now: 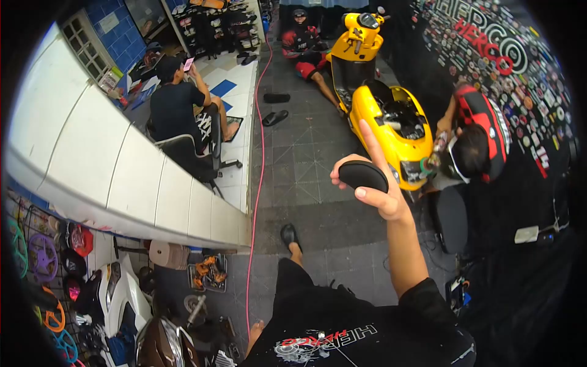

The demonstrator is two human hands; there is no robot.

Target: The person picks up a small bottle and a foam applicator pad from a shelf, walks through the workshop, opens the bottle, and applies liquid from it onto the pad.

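Raised in front of the yellow scooter is my right hand (385,192), its index finger stretched upward and its thumb and other fingers around a black oval disc (364,175). The disc's flat dark face shows between thumb and curled fingers. Behind the hand stands the yellow scooter (367,116), its seat area open with dark parts inside. My left hand does not show anywhere; only the black shirt front (367,324) fills the bottom of the view.
A person in red and black (483,134) bends at the scooter's rear; another (302,46) sits beside its front. At left, a person (174,104) sits on a chair behind a white tiled wall (134,165). A pink hose (261,147) crosses the floor near sandals (275,117).
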